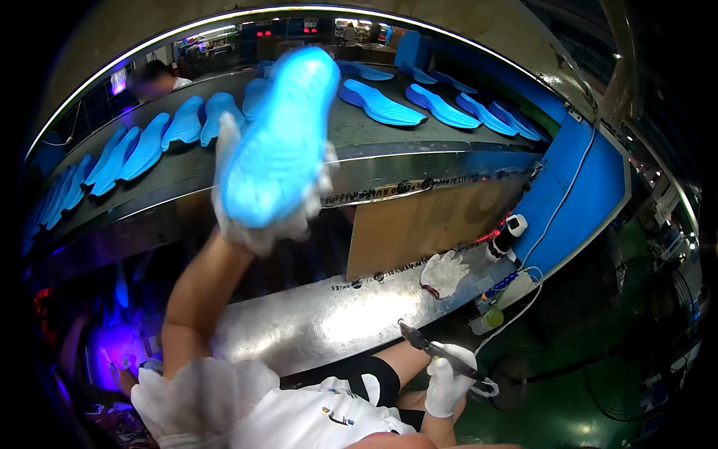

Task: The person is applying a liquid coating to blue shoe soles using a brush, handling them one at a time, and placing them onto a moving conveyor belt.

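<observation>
The left hand [258, 217], in a white glove, is raised up in front of the camera and closed around a light blue shoe sole [280, 138], holding it from behind so that the sole's patterned face turns toward the viewer and glows under the light. The sole stands nearly upright, its broad end low by the palm and its narrower end pointing up toward the conveyor behind. The right hand [446, 385], also gloved in white, sits low near the person's lap, its fingers wrapped around a thin dark brush [434, 352] whose tip points up and left toward the edge of the shiny metal shelf [314, 322]. On that shelf, further right, lies a spare white glove [443, 273], and just beyond it stands a small white and black device [508, 233] with a white cable [557, 206] running up the blue side panel [583, 194]. A brown board [426, 224] leans behind the shelf. Above, the grey conveyor belt [359, 127] carries two rows of blue soles [378, 105] lying flat, side by side. Another person [153, 78] is seen at the far side of the belt, top left.
</observation>
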Demonstrator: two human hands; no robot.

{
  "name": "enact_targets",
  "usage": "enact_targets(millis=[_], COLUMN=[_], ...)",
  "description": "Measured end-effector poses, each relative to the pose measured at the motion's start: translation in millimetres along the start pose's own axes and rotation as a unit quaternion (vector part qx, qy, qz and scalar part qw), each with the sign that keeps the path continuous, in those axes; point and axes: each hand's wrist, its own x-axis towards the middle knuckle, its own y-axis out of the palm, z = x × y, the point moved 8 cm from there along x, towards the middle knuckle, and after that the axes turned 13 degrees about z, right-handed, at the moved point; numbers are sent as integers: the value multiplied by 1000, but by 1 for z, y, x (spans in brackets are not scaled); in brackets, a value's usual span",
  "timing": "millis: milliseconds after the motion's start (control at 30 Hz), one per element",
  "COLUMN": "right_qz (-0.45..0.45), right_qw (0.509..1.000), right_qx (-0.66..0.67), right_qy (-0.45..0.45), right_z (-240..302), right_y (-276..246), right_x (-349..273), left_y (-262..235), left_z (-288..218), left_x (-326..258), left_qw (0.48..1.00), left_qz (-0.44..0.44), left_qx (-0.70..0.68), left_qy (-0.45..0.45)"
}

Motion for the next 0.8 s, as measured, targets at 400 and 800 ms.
enact_targets(millis=[400,800], right_qz=[67,62], right_qw=[995,991], right_qx=[21,-76], right_qy=[72,90], right_z=[-22,-24], right_y=[17,18], right_x=[3,-3], left_y=[-44,35], left_z=[-111,-63], left_x=[65,-14], left_qw=[119,316], left_qz=[-201,-67], left_qx=[904,946], left_qy=[-358,-33])
